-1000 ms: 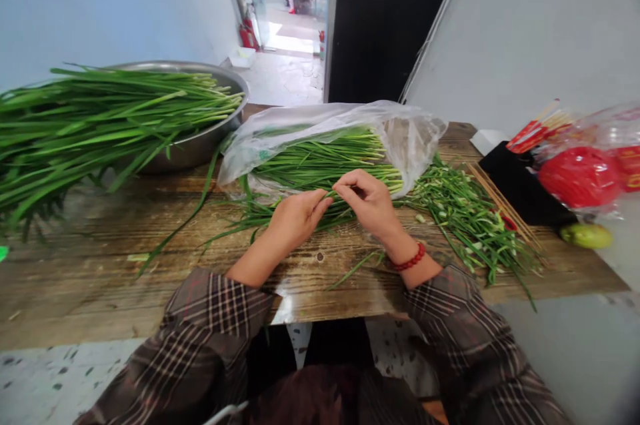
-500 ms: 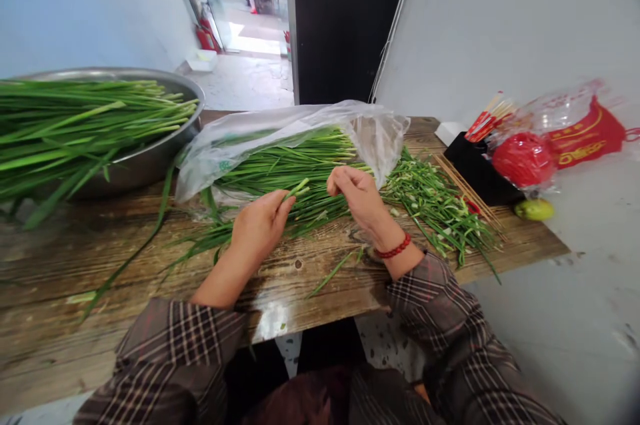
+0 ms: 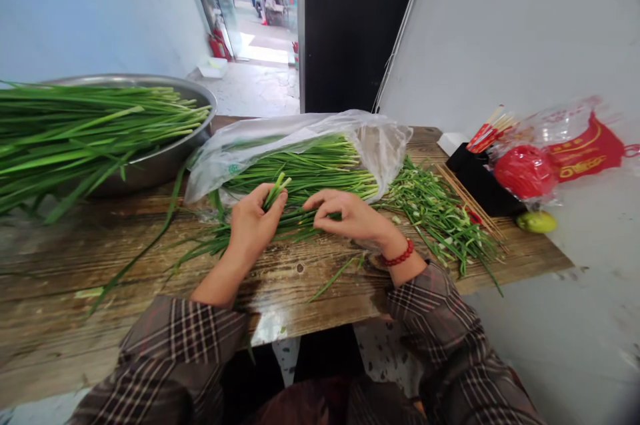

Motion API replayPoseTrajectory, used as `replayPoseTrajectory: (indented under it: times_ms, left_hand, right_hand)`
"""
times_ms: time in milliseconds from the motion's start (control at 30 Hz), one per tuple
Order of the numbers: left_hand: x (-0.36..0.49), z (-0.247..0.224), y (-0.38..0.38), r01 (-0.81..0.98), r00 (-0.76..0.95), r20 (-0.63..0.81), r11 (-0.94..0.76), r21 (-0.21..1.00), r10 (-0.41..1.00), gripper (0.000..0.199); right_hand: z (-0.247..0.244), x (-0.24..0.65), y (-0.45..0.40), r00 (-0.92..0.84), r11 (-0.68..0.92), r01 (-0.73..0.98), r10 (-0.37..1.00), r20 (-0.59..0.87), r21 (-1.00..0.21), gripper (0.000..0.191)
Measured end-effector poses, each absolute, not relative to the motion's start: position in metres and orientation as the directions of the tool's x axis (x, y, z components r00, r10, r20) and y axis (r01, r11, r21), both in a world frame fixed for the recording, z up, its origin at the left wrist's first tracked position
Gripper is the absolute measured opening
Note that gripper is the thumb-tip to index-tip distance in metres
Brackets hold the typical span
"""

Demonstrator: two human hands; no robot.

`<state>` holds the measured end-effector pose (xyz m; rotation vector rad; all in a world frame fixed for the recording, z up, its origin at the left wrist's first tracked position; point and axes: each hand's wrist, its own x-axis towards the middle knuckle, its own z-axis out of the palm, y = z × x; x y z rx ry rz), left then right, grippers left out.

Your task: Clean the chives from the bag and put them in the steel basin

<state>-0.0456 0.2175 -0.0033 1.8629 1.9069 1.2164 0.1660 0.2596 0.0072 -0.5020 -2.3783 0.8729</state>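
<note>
My left hand [image 3: 254, 224] is closed around a few garlic chives [image 3: 277, 189], their pale cut ends poking up between thumb and fingers. To its right, my right hand [image 3: 347, 215] hovers over the tabletop with curled fingers apart and nothing visible in them. Behind both hands lies a bunch of garlic chives [image 3: 300, 168], partly covered by a clear plastic bag [image 3: 385, 145]. Right of my right hand spreads a heap of chive trimmings [image 3: 440, 218]. One loose chive leaf [image 3: 336, 277] rests on the wood near the front edge.
A metal basin [image 3: 207, 115] piled with long chives stands at the left of the wooden table [image 3: 280, 292]. At the right are a black holder [image 3: 480, 178] with chopsticks, a red package [image 3: 527, 172], a yellow-green fruit [image 3: 537, 221] and thin sticks [image 3: 473, 202].
My right hand has moved slightly left and down, its fingers spreading toward my left hand. The chives in my left hand now point more upright. The camera view has shifted slightly.
</note>
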Motion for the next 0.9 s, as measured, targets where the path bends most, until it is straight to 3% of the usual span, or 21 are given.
replayPoseTrajectory:
  times_ms: [100,200,400,633,767,900]
  left_hand:
    - [-0.045,-0.003,0.217,0.713,-0.168,0.398,-0.167,0.681,0.902,0.033]
    - [-0.045,-0.003,0.216,0.694,-0.146,0.395,-0.190,0.694,0.907,0.038]
    - [-0.045,-0.001,0.216,0.678,-0.121,0.386,-0.207,0.705,0.915,0.040]
    - [-0.045,-0.003,0.218,0.669,-0.115,0.381,-0.212,0.712,0.917,0.039]
    - [-0.045,-0.004,0.218,0.674,-0.122,0.395,-0.216,0.707,0.911,0.037]
    - [-0.042,-0.004,0.216,0.661,-0.122,0.462,-0.275,0.699,0.879,0.034]
  right_hand:
    - [-0.006,0.181,0.281,-0.573,0.746,0.449,0.663,0.481,-0.492,0.036]
    - [-0.022,0.207,0.308,-0.418,0.620,0.692,0.761,0.496,-0.369,0.038]
    - [-0.046,0.241,0.337,-0.231,0.356,0.899,0.880,0.415,-0.255,0.041]
    - [-0.049,0.247,0.338,-0.191,0.347,0.889,0.873,0.448,-0.297,0.019]
    - [-0.033,0.241,0.322,-0.188,0.517,0.717,0.790,0.584,-0.468,0.015]
    - [-0.013,0.223,0.297,-0.193,0.589,0.413,0.802,0.566,-0.694,0.019]
